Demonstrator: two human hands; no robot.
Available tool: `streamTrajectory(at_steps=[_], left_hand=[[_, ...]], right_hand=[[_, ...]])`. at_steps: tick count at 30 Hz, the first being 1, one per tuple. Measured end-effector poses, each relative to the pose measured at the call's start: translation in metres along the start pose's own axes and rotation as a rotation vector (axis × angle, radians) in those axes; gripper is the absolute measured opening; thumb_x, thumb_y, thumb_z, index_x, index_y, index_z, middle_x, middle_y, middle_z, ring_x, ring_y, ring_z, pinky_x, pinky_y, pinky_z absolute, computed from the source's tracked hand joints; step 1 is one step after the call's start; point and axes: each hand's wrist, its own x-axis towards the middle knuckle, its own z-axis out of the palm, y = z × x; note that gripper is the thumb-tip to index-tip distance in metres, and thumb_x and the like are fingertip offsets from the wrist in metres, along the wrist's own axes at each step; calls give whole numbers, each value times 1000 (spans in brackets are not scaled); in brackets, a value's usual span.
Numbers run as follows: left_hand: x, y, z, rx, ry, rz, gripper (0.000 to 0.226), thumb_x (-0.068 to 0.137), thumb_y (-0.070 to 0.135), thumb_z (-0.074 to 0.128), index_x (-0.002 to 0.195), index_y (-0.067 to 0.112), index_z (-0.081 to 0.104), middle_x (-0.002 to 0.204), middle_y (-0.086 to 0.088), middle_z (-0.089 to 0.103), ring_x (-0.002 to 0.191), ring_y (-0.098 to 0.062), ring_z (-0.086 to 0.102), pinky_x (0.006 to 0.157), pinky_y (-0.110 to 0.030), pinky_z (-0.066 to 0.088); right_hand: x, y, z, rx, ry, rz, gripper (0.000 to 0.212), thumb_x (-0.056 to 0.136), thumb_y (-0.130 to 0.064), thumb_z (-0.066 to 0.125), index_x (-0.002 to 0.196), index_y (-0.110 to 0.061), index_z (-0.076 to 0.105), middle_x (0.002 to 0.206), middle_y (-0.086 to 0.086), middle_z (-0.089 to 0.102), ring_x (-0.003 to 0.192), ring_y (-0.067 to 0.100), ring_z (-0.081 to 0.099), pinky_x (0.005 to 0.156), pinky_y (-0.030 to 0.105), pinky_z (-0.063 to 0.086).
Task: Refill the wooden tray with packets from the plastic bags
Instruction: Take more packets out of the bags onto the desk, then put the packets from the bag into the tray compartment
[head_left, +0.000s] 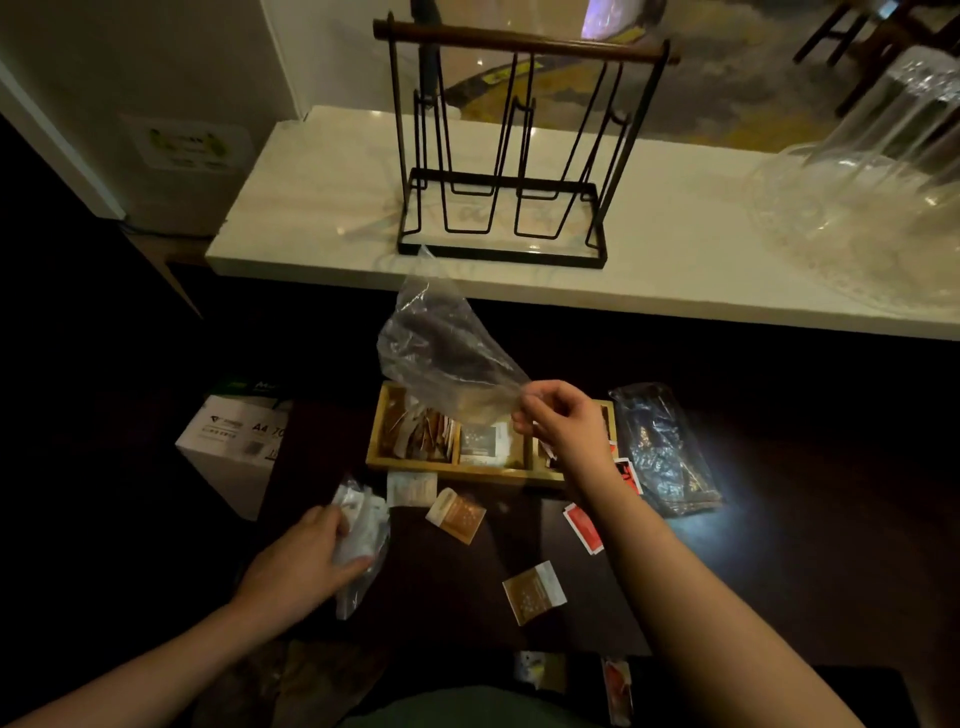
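The right hand (563, 421) pinches an empty clear bag (441, 353) above the wooden tray (462, 470). At seven o'clock, the left hand (306, 561) grips a crumpled bag (363, 525). Packets (535, 592) lie loose on the dark desk (441, 587).

Both forearms are bare to the lower frame edge; no sleeves, watch or rings are visible. The left hand (306, 558) and right hand (563, 418) wear no gloves. A dark green garment (467, 709) covers the torso.
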Motion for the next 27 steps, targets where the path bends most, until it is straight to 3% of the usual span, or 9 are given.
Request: streamTrajectory(at_steps=[2, 7, 11, 16, 22, 27], left_hand=[[0, -2, 3, 50, 10, 8, 26, 83, 45, 61, 93, 30, 42, 101, 7, 50, 80, -5, 53, 60, -21, 41], [2, -10, 4, 12, 46, -32, 17, 87, 31, 57, 88, 25, 42, 89, 4, 55, 75, -10, 57, 56, -24, 39], [1, -15, 2, 24, -12, -87, 15, 89, 32, 53, 81, 23, 45, 73, 6, 58, 63, -8, 58, 52, -27, 42], [2, -6, 0, 47, -16, -78, 27, 95, 30, 42, 69, 27, 46, 66, 5, 59, 59, -5, 58, 48, -23, 38], [11, 0, -9, -2, -97, -54, 8, 87, 22, 58, 80, 23, 60, 76, 3, 65, 69, -8, 62, 63, -29, 51], [10, 12, -22, -209, -98, -48, 10, 87, 18, 63, 81, 10, 62, 76, -8, 67, 69, -19, 65, 53, -27, 50]], right_hand=[[1, 0, -12, -77, 68, 0, 9, 90, -3, 58, 94, -7, 65, 79, 9, 64, 67, 14, 60, 57, 20, 50], [-12, 6, -78, -102, 340, 16, 10, 84, -4, 65, 91, -12, 66, 74, 4, 64, 66, 17, 58, 62, 27, 50], [-32, 15, -133, -54, 585, 49, 20, 86, 3, 58, 102, -9, 61, 76, 10, 57, 58, 21, 56, 50, 19, 54], [-46, 35, -160, -132, 870, 144, 37, 84, 5, 52, 118, -8, 58, 71, 2, 58, 61, 25, 63, 69, 42, 59], [-43, 42, -154, -193, 873, 275, 44, 81, 8, 50, 120, -11, 56, 66, 4, 55, 64, 35, 64, 72, 49, 58], [-35, 62, -160, -370, 797, 436, 49, 79, -1, 55, 126, -15, 55, 89, 12, 61, 66, 37, 70, 74, 50, 59]])
